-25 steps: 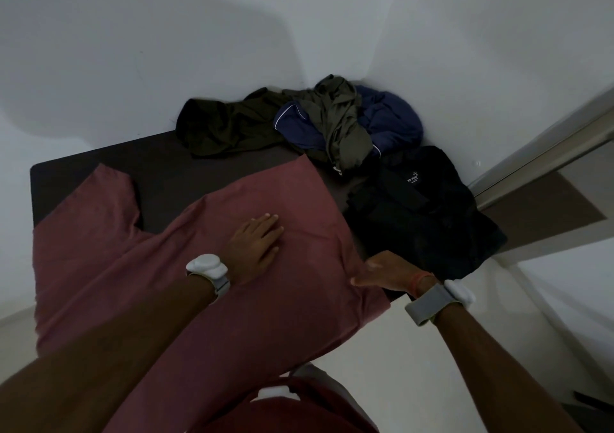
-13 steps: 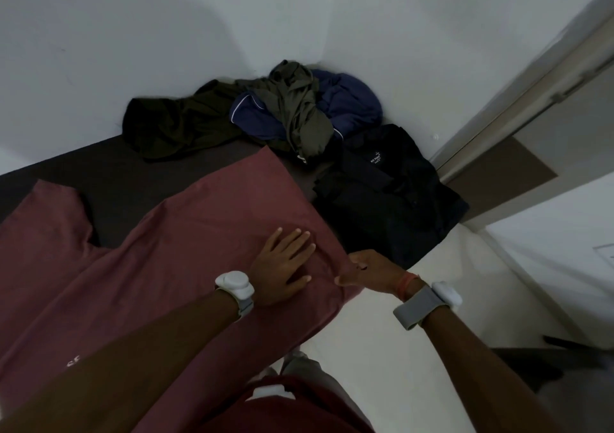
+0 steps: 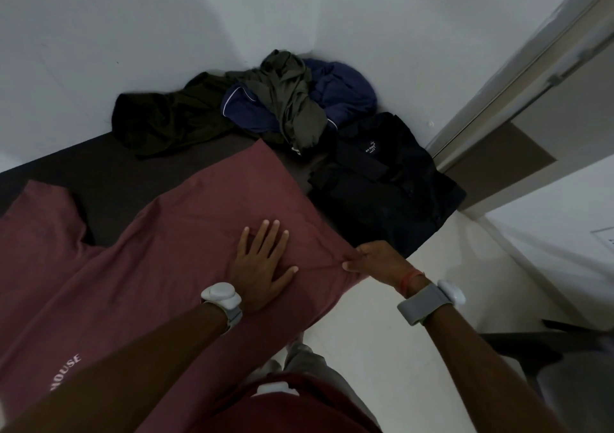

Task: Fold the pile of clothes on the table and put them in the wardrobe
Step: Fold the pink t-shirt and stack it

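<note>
I note the spread shirt [image 3: 186, 233] across the table's [image 3: 109, 183] near side, left hand [image 3: 262, 266] flat on it, right hand [image 3: 375, 260] pinching its right edge. Behind sits the heap of clothes [image 3: 279, 100] in the wall corner; the folded shirt [image 3: 382, 183] lies in front of the heap, right of the spread shirt.
</note>
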{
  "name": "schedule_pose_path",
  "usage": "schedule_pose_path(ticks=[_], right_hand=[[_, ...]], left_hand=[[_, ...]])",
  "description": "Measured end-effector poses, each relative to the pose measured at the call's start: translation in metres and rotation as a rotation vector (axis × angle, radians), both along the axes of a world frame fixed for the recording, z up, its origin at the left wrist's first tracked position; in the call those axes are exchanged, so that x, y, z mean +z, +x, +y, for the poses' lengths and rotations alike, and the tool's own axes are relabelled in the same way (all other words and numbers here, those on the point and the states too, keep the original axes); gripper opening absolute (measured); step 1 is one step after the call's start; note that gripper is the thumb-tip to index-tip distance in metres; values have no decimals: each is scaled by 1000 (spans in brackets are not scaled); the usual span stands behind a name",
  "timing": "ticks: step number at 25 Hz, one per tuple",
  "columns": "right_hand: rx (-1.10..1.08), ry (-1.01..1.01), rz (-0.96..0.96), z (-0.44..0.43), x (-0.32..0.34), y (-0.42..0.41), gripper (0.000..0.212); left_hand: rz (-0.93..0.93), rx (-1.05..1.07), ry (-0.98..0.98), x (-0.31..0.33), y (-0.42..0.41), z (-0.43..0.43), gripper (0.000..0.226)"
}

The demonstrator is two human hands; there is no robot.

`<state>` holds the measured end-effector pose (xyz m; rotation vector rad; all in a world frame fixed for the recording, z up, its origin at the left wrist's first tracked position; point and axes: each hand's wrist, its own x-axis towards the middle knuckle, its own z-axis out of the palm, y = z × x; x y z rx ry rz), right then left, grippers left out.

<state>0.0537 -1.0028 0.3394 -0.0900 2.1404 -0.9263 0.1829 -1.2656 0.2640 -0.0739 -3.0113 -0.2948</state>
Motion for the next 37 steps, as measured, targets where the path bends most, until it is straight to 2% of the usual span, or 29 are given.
schedule_pose_path(ticks=[3,5,9,11,15,18,20,22,24,27,31,37], right_hand=[[11,-7,-27,3,1,6,29],[70,-7,-123,0,3,10,30],[163,70,-231,3,15,12,21],[169,116,-160,11,13,11,13],[-118,61,-10,21,-2,16,9],[-79,251,82,20,-12,25,15],[-79,301,219,16,-9,30,18],[-68,213,404,5,-3,37,16],[-14,39,558,-12,0,44,20],[214,-48,653,-43,-10,49,32],[517,82,597,-71,-29,48,57],[551,288,684,-74,-48,42,77]], left_hand=[[22,1,5,0,6,-5,72],[35,4,13,-1,8,-5,70],[39,11,17,-2,11,-6,67],[42,10,24,-2,12,-7,67],[27,4,35,2,14,-9,74],[27,-39,25,6,16,-10,71],[22,-105,11,7,18,-12,67],[16,-180,11,6,23,-14,65],[10,-242,23,6,28,-12,65],[4,-274,39,8,33,-12,65],[-9,-115,47,7,31,-15,64],[-98,194,9,15,21,-38,68]])
